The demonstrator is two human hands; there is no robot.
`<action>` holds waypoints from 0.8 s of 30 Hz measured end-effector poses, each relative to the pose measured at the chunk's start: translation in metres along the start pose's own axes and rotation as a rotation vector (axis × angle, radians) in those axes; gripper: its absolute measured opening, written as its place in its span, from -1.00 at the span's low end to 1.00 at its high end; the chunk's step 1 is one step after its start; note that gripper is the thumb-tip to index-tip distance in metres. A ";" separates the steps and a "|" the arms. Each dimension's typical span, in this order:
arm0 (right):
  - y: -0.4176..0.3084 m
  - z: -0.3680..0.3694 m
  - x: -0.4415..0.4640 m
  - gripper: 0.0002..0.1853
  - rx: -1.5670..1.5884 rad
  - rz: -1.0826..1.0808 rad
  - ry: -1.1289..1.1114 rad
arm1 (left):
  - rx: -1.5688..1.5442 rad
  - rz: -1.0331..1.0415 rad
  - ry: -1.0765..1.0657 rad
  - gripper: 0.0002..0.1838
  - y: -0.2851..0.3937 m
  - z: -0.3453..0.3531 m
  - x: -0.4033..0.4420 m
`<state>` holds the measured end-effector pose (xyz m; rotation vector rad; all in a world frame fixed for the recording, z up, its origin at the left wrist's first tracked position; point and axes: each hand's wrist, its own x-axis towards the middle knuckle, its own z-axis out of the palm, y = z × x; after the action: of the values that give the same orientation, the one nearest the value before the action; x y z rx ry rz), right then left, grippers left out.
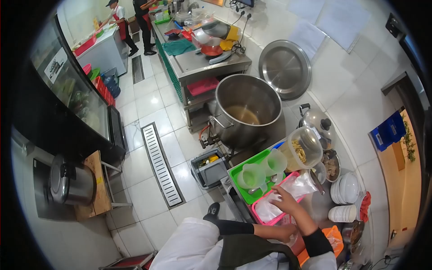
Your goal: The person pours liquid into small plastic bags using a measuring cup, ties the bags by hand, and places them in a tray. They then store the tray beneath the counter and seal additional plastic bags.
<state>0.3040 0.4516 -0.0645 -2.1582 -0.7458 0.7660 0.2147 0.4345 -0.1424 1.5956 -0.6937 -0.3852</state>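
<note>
My right hand [284, 201] is over a pink tray [256, 210] that has white plastic bags [268, 208] in it. Its fingers are stretched out and apart, close to the plastic, and I see nothing held in them. Lower down, my left hand [288, 233] reaches across from the left beside the right forearm. Its fingers are mostly hidden, near a reddish container [298, 246]. Behind the pink tray lies a green tray [245, 163] carrying translucent measuring jugs [252, 176]. A clear tub [302, 148] of yellowish pieces stands beside them.
A large open steel pot [249, 101] stands beyond the trays, its lid [285, 67] leaning on the wall. White bowls [345, 189] and stacked cups [342, 213] are at right, above an orange basket [333, 238]. A grey bin [209, 168] sits on the floor. Two people work far off.
</note>
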 end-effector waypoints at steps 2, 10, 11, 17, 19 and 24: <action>0.006 -0.028 -0.043 -0.60 0.029 0.007 0.022 | 0.047 0.060 0.071 -0.64 -0.014 0.008 0.005; 0.066 0.006 -0.203 -0.84 0.396 0.461 0.380 | 0.028 0.070 0.116 -0.75 -0.027 0.009 0.021; 0.069 0.016 -0.208 -0.85 0.619 0.528 0.443 | 0.020 0.065 0.101 -0.77 -0.023 0.008 0.022; 0.087 0.041 -0.222 -0.88 0.887 0.417 0.793 | 0.086 0.073 0.127 -0.81 -0.024 0.006 0.024; 0.095 0.042 -0.229 -0.92 0.802 0.394 0.863 | 0.079 0.036 0.146 -0.83 -0.006 -0.002 0.019; 0.084 0.041 -0.236 -0.95 0.662 0.386 0.945 | 0.184 -0.039 0.200 -0.82 0.026 -0.009 0.011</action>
<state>0.1423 0.2563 -0.0840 -1.7396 0.3804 0.0630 0.2233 0.4333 -0.1138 1.7956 -0.5582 -0.1903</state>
